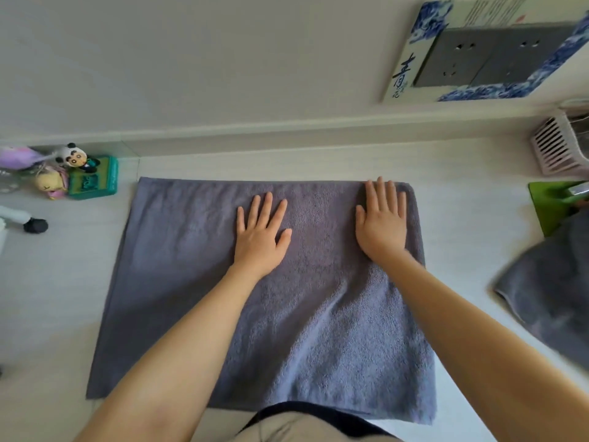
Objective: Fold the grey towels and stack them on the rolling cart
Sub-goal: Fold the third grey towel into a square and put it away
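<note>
I'm pressing my left hand (259,234) and right hand (382,221), fingers flat and gripping nothing, on the centre-frame grey towel (191,282); soft, limp terry, probably best pinched at corners.

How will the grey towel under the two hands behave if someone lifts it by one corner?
The grey towel will probably droop, not stay flat: it is soft looped cloth. It may drag rather than slide freely on the table, since it lies flat under the left hand and right hand.
</note>
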